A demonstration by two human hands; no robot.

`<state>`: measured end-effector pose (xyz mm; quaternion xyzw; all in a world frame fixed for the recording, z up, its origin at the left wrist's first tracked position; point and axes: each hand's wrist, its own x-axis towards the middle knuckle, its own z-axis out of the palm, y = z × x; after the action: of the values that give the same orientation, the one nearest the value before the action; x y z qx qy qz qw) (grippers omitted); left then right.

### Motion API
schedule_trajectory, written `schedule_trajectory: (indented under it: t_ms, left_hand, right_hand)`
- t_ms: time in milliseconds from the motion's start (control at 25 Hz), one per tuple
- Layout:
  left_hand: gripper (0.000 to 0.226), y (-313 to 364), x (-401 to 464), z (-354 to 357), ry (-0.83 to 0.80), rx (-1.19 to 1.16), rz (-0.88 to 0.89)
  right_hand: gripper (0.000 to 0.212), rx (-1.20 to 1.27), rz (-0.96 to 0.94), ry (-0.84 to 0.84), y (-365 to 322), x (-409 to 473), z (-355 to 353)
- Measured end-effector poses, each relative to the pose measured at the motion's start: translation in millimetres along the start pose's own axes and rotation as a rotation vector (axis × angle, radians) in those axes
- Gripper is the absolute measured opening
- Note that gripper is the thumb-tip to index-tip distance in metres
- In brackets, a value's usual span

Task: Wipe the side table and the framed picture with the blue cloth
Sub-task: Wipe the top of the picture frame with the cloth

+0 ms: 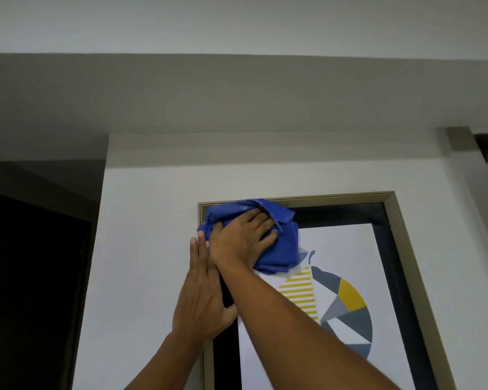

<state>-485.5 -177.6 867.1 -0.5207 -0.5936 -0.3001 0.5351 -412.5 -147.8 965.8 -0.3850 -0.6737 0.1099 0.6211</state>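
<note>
White wall [152, 220], framed picture [406, 249], blue cloth [282, 249] under right hand [241, 240]

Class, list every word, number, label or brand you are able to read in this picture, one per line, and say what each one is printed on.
None: no readable text appears anywhere.
The framed picture shows only shapes: yellow stripes, grey, white and yellow segments.
The blue cloth, under the right hand, carries no visible label.
The left hand lies flat on the frame's left edge; the wall is plain.

Head view, close, tilted upward at wall [152, 220], perhaps ceiling [237, 23].
</note>
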Motion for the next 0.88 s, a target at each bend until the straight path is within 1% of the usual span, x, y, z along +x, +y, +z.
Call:
schedule_trajectory:
  t_ms: [120,200,280,400,480,600,680,800,880]
  left_hand:
    - [0.111,-0.1,-1.5,1.6,0.026,-0.015,-0.006]
    - [0.113,-0.5,-4.8,2.5,0.049,0.071,0.011]
    - [0.113,-1.5,-6.8,2.7,0.041,0.143,0.008]
    - [0.110,-2.9,-8.3,3.4,0.038,0.183,0.002]
    - [0.108,-1.7,-7.9,4.4,0.029,0.210,0.002]
    - [0.106,1.1,-6.3,4.6,0.025,0.218,-0.015]
    - [0.105,2.8,-5.5,3.4,0.013,0.224,-0.027]
    - [0.105,1.9,-6.7,3.0,0.005,0.228,-0.013]
    - [0.104,1.8,-6.6,3.5,0.001,0.223,-0.017]
  right_hand:
    - [0.090,-0.062,-0.045,0.033,10.8,4.8,3.0]
    - [0.088,-0.110,-0.115,0.053,31.5,12.0,-3.0]
    - [0.087,-0.127,-0.136,0.055,48.8,21.5,-12.1]
    - [0.087,-0.163,-0.045,0.109,90.0,55.9,-37.0]
    - [0.089,-0.216,0.022,0.177,139.4,90.7,-62.5]
    - [0.087,-0.261,0.024,0.213,205.3,131.6,-93.7]
    - [0.088,-0.252,0.025,0.209,211.2,137.8,-90.1]
    - [0.089,-0.109,0.137,0.240,183.7,123.0,-71.7]
    - [0.091,-0.108,0.118,0.270,162.1,105.0,-65.0]
